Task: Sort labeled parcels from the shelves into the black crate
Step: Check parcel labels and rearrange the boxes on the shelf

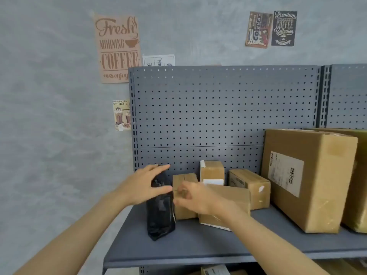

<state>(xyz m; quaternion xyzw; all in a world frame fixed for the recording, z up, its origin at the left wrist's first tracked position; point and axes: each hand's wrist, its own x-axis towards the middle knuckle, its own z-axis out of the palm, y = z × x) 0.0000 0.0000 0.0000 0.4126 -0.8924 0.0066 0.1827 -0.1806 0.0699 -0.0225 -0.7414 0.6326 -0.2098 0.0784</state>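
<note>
A black pouch parcel (159, 217) stands upright on the grey shelf (178, 249) near its left end. My left hand (145, 185) wraps around the pouch's top, fingers over its far side and thumb in front. My right hand (195, 197) is at the pouch's right side, fingers curled, in front of a small cardboard box (183, 180). Whether the right hand touches the pouch or the box I cannot tell. More small boxes (212, 171) (250, 187) stand behind, and a flat one (234, 195) lies under my right wrist.
A large labelled cardboard box (305, 175) fills the shelf's right side, with another behind it at the frame edge. A pegboard back panel (218, 108) rises behind the shelf. Another labelled parcel (215, 270) shows on the shelf below. Posters hang on the grey wall.
</note>
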